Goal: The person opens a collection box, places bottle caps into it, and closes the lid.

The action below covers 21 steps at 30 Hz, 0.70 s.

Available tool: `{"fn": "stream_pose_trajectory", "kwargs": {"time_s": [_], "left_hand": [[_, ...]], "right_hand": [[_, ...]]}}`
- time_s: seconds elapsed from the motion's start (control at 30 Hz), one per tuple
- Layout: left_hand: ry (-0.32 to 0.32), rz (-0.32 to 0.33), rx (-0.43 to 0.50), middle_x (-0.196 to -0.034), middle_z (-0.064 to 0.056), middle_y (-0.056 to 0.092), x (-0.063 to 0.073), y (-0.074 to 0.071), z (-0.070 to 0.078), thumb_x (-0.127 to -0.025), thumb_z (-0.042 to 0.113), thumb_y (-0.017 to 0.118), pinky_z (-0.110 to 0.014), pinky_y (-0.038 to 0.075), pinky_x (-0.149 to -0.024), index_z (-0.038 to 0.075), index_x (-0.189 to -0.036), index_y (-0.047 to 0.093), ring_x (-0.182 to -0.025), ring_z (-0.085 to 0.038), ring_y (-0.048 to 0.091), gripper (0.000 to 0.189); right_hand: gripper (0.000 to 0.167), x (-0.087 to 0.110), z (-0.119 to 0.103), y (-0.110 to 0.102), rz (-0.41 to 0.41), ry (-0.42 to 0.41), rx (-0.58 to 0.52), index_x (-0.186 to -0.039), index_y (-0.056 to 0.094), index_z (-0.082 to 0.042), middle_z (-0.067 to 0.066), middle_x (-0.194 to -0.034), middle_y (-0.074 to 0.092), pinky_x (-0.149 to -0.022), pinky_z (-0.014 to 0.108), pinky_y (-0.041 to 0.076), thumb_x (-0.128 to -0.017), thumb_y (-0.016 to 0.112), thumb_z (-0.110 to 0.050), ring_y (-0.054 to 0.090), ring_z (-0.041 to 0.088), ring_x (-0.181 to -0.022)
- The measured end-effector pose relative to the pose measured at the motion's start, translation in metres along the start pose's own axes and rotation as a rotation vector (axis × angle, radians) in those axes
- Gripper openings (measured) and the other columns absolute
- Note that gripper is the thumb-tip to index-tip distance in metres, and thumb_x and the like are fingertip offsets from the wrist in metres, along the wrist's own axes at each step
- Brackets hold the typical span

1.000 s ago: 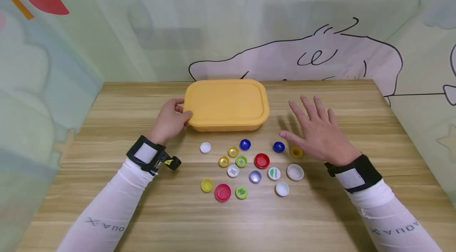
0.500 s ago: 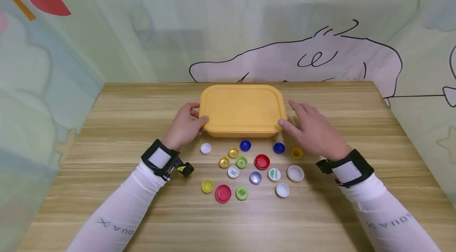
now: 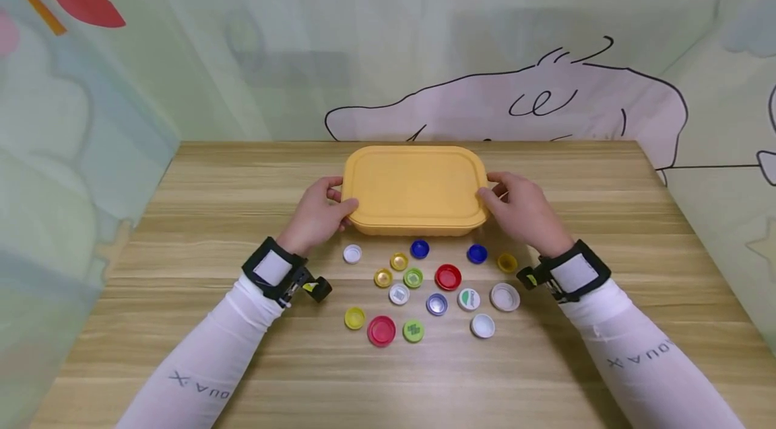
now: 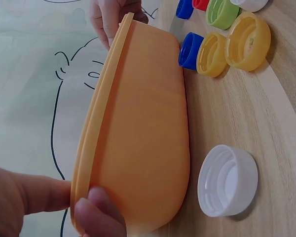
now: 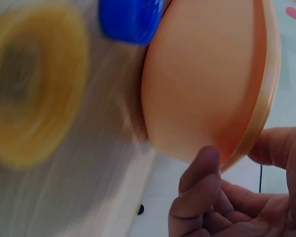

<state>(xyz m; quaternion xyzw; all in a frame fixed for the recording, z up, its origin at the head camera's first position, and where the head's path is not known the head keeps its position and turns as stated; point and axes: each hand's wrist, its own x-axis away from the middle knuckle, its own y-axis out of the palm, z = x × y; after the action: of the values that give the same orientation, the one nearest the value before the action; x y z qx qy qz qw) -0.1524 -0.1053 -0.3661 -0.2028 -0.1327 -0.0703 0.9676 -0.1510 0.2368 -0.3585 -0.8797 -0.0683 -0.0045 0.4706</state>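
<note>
A yellow-orange lidded box [image 3: 415, 185] stands near the table's back edge, its lid on. My left hand [image 3: 320, 215] grips its left end, thumb on top of the lid and fingers under the rim. At the opposite end my right hand [image 3: 523, 208] holds the box the same way, thumb on the lid corner. In the left wrist view the box's side wall [image 4: 143, 108] rises beside a white bottle cap [image 4: 228, 181]. The right wrist view shows curled fingers [image 5: 200, 182] below the lid rim, near a blue cap [image 5: 130, 19] and a blurred yellow cap [image 5: 37, 89].
Several bottle caps lie in front of the box, among them a red cap [image 3: 448, 277], a pink-red cap [image 3: 381, 331], a green cap [image 3: 413, 331] and a large white cap [image 3: 504, 296]. A printed curtain [image 3: 242, 45] hangs behind the wooden table [image 3: 424, 388].
The box has shifted right and slightly nearer with my left hand on it. My right hand, spread in the air a second ago, has moved left and now grips the box's right end.
</note>
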Motion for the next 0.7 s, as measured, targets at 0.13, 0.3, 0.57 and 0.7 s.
{"fn": "stream_pose_trajectory", "kwargs": {"time_s": [0.13,0.3,0.57,0.7], "left_hand": [[0.001,0.015,-0.019,-0.121,-0.014,0.051,-0.0016,-0.0003,-0.0009,-0.102,0.019,0.065,-0.027,0.056,-0.074,0.005,-0.155,0.04,-0.089,-0.023,0.063,0.06],[-0.001,0.038,-0.031,-0.124,-0.014,0.052,-0.0051,-0.0019,-0.0016,-0.102,0.021,0.066,-0.028,0.055,-0.077,0.005,-0.15,0.045,-0.096,-0.025,0.061,0.055],[-0.017,0.043,-0.038,-0.123,-0.014,0.053,-0.0083,-0.0043,-0.0008,-0.101,0.021,0.067,-0.026,0.053,-0.077,0.004,-0.148,0.049,-0.097,-0.023,0.058,0.053],[-0.023,0.041,-0.041,-0.123,-0.014,0.052,-0.0082,-0.0044,-0.0001,-0.101,0.021,0.067,-0.026,0.054,-0.077,0.005,-0.148,0.049,-0.097,-0.022,0.057,0.053]], "right_hand": [[0.058,-0.0008,-0.0012,0.001,0.003,0.027,-0.056,-0.15,0.048,0.001,0.021,-0.113,0.066,-0.067,0.03,0.054,-0.107,0.054,-0.038,0.064,0.031,-0.093],[0.058,-0.0015,-0.0011,0.0017,-0.001,0.049,-0.115,-0.15,0.048,0.0,0.019,-0.109,0.066,-0.064,0.028,0.053,-0.106,0.057,-0.036,0.065,0.029,-0.085],[0.058,-0.0033,-0.0003,0.001,-0.028,0.065,-0.18,-0.151,0.048,0.0,0.018,-0.108,0.063,-0.061,0.026,0.051,-0.106,0.059,-0.035,0.066,0.032,-0.087],[0.058,-0.0032,-0.0009,0.0006,-0.031,0.063,-0.185,-0.151,0.047,0.0,0.018,-0.108,0.063,-0.062,0.025,0.051,-0.106,0.058,-0.035,0.066,0.032,-0.087]]}}
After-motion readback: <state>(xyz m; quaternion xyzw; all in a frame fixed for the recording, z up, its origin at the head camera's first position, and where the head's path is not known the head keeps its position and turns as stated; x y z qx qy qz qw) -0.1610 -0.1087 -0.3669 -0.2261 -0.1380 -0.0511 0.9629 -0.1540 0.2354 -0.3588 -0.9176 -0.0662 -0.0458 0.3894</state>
